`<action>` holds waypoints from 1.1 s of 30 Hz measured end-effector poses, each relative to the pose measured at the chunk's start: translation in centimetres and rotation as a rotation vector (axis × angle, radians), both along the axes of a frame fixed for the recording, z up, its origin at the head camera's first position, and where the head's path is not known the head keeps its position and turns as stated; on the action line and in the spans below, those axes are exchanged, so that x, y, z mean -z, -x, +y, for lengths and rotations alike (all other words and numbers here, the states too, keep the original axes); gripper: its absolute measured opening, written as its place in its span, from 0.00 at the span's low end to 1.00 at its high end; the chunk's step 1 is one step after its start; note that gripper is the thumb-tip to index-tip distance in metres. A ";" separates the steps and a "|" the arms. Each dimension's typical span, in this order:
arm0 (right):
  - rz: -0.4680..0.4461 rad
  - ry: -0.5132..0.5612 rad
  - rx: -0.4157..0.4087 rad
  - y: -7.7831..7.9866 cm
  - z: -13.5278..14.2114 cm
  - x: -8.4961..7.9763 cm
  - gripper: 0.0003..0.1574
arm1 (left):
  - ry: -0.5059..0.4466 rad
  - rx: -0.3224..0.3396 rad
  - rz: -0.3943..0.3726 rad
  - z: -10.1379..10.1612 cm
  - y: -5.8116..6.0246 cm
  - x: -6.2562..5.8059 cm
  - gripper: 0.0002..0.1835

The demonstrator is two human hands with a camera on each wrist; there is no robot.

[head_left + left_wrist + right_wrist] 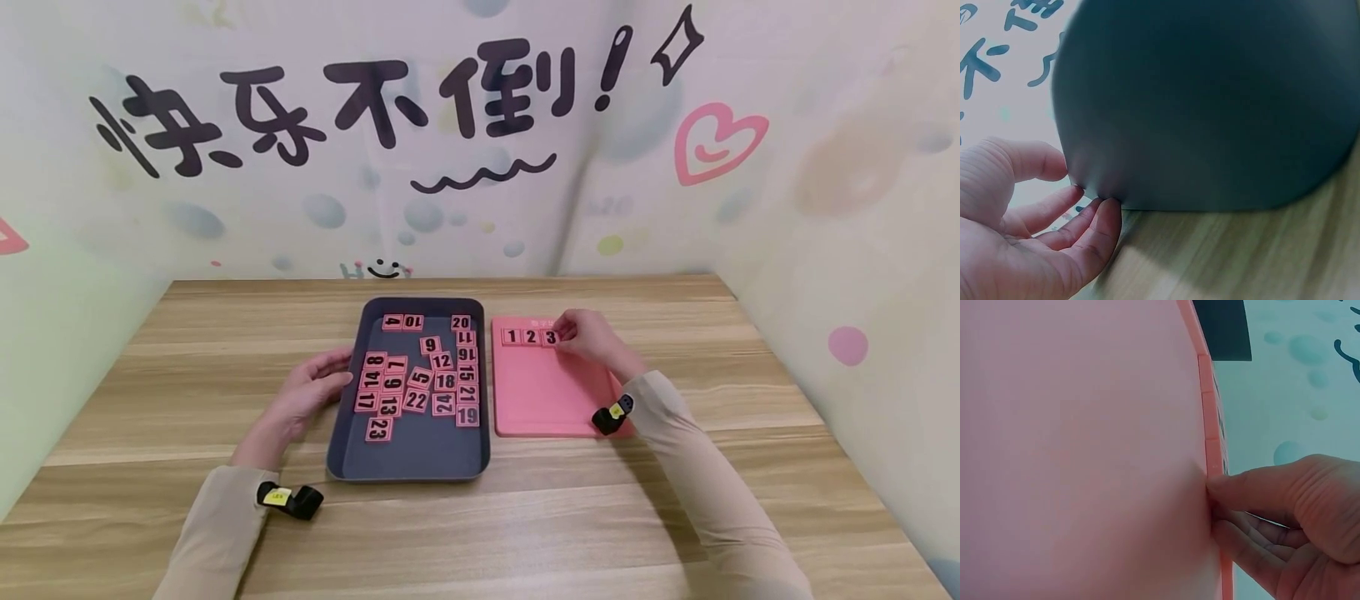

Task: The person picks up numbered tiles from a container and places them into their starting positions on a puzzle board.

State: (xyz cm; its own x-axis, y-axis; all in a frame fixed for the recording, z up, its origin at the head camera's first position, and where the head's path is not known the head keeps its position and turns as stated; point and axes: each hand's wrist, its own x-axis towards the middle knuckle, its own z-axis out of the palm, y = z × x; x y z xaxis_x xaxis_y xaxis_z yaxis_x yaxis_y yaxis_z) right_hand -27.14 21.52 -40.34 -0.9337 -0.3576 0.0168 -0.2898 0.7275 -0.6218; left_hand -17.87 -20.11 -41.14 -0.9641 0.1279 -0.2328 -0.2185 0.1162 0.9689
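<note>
My right hand (592, 335) is at the top of a pink board (551, 392), its thumb and fingertips at the right end of a pink tile numbered 3 (551, 337). That tile stands in a row with tile 1 (512, 337) and tile 2 (531, 337). The right wrist view shows the thumb tip against the tile's edge, the fingers bent beside it. My left hand (307, 387) rests against the left side of a dark grey tray (408, 462), fingertips touching its outer wall in the left wrist view.
Inside the tray lie several pink number tiles, turned various ways, among them 23 (378, 430) and 20 (461, 322). Tray and board stand side by side on a wood-grain table (585, 517). A printed wall sheet (465, 225) rises behind the table's far edge.
</note>
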 end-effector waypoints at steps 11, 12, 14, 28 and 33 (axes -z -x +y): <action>0.001 -0.031 0.026 0.0 -0.1 -0.4 0.16 | -0.001 0.009 0.003 0.2 0.0 -0.1 0.30; 0.008 -0.036 0.028 0.1 -0.2 -0.6 0.17 | -0.001 0.009 0.003 0.2 0.0 -0.1 0.30; 0.023 -0.036 0.026 0.1 -0.4 -1.0 0.19 | 0.000 0.012 0.003 0.2 0.0 -0.1 0.30; -0.027 0.070 -0.039 1.3 -8.1 -4.3 0.23 | -0.003 0.004 -0.002 -0.1 0.0 0.0 0.30; -0.083 0.145 -0.063 2.0 -11.9 -4.3 0.22 | 0.001 0.004 -0.003 -0.1 -0.1 0.0 0.29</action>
